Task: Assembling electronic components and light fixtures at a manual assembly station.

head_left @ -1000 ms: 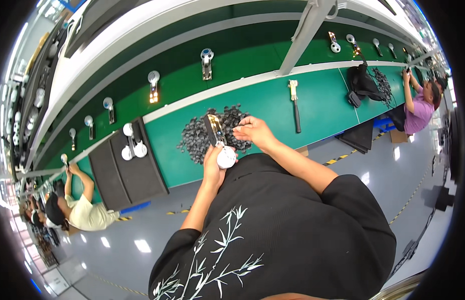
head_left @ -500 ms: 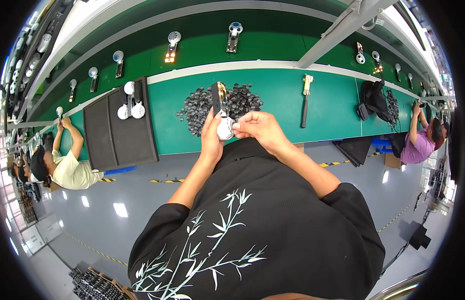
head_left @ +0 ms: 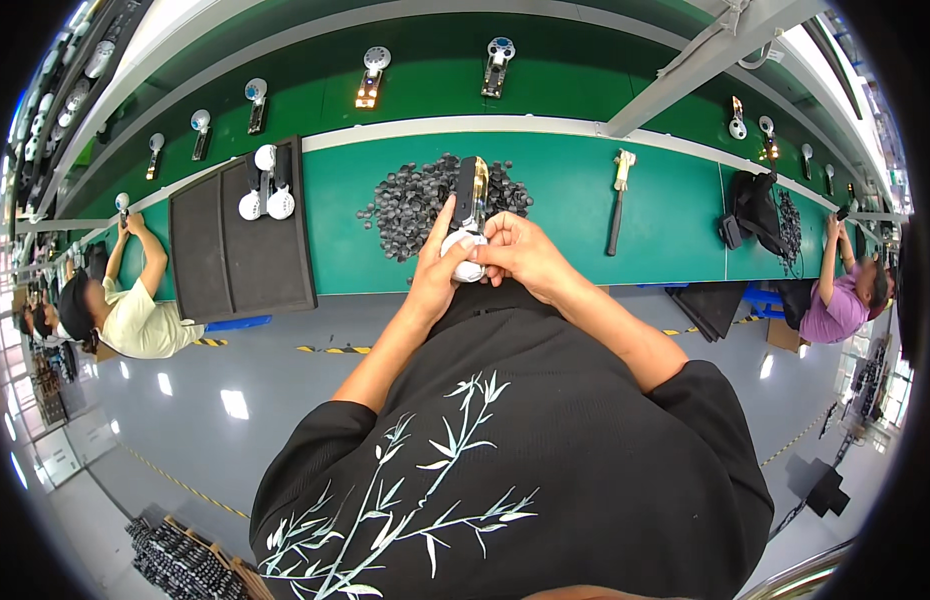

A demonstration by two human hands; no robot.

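Observation:
Over the near edge of the green table, my left hand [head_left: 432, 277] grips a handheld device [head_left: 471, 190] with a white round head and a black and gold handle. Its handle points away from me. The left thumb lies across the white head. My right hand [head_left: 527, 256] is closed at the right side of the same head, with thumb and curled fingers pressed against it. Whether a small part sits between those fingertips is hidden. Just beyond the device spreads a heap of small black round pieces [head_left: 410, 208].
A hammer [head_left: 618, 205] lies to the right. On the left, a dark divided tray [head_left: 230, 250] carries several white-headed devices [head_left: 267, 190]. Similar devices [head_left: 375, 75] stand along the green strip behind a pale rail. A black bag [head_left: 753, 210] sits farther right. Co-workers [head_left: 135, 315] sit at both sides.
The device has tilted, and its handle now leans rightward. My left thumb has come over the white head, and my right fingers have closed in on its side. The view has shifted slightly.

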